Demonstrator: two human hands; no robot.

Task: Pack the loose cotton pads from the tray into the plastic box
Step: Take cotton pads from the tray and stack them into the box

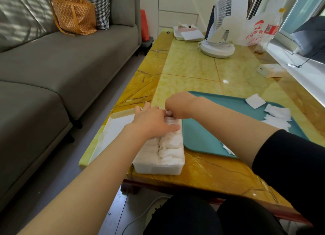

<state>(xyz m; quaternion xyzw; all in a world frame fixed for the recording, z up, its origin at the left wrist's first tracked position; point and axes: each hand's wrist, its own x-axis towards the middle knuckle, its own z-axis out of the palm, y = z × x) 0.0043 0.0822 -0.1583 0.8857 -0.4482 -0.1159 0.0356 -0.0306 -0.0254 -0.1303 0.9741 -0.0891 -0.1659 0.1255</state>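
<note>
The yellow table (pixel 193 67) is long and shiny. On it lies the green tray (pixel 211 134). Right beside the tray's left edge sits the plastic box (pixel 158 169), close to the near edge of the table. The box is stuffed with a puffy row of pads (pixel 170 146) that comes up to its rim. A few loose pads (pixel 277 111) lie at the far right of the tray, well apart from the box.

What could go wrong? The row looks springy. If the flat hand lifts too soon, the pads could pop up and spill out. A hard push could also slide the box toward the table edge (it looks light).

The left hand (pixel 151 122) lies flat on the row near the far end of the box. Its fingers are straight and close together, the thumb sticks out sideways, and it presses down. The right hand (pixel 177 104) reaches in over the tray with its wrist bent down. Its fingers are curled and seem to pinch a white pad (pixel 169 113) just beside the left hand. The fingertips are mostly hidden.
</note>
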